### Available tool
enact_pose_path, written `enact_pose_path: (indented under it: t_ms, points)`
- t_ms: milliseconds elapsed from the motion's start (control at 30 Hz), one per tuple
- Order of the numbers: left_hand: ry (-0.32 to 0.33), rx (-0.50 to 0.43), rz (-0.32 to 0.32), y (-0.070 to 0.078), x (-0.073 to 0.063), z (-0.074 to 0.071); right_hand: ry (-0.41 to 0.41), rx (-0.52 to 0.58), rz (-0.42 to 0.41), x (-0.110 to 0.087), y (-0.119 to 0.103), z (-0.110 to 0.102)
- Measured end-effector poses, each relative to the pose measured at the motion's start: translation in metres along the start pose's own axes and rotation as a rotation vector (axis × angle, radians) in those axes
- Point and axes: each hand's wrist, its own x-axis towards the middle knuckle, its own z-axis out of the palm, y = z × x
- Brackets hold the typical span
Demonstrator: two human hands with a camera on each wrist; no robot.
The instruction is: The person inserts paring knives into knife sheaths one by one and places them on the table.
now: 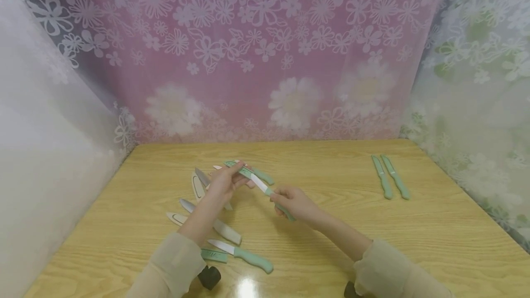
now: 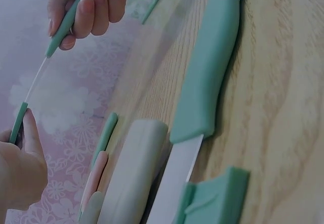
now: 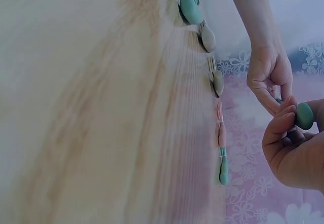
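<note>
In the head view my right hand (image 1: 299,203) grips the green handle of a knife (image 1: 259,183) with a white blade. My left hand (image 1: 225,182) holds a green blade sheath (image 1: 245,172), and the front part of the blade is inside it. Knife and sheath are raised above the table in one slanting line. In the left wrist view the bare stretch of blade shows between the sheath (image 2: 19,122) and the handle (image 2: 71,19). The right wrist view shows the butt of the handle (image 3: 304,116) poking out of the right hand.
Beneath the left arm lie a green knife (image 1: 254,260), a green sheath (image 1: 214,255), a cream knife (image 1: 227,231) and cream sheaths (image 1: 198,185). A pink handle (image 1: 250,184) and another green knife (image 1: 263,177) lie behind the hands. Two green knives (image 1: 382,178) lie far right.
</note>
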Motion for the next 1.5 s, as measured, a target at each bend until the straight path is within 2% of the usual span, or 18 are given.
enact_pose_path:
  t_ms: [400,933,1200,1367,1500]
  points:
    - [-0.039,-0.034,0.0,-0.0028,-0.0021,-0.0001,0.01,-0.024,-0.009,0.0009,0.0003,0.0008]
    - [-0.064,-0.011,-0.006,-0.0022,-0.0035,-0.0013,0.049,-0.009,-0.044,0.0016,-0.001,0.0026]
    - [-0.092,-0.038,-0.021,-0.0033,-0.0025,0.0008,0.056,-0.025,-0.059,0.0015,0.0003,0.0024]
    - [-0.107,-0.045,-0.019,-0.0054,-0.0018,0.0016,0.065,-0.023,-0.042,0.0021,0.0019,0.0019]
    - [-0.099,-0.016,-0.022,-0.0089,-0.0016,0.0054,0.071,-0.029,-0.032,0.0027,0.0021,0.0017]
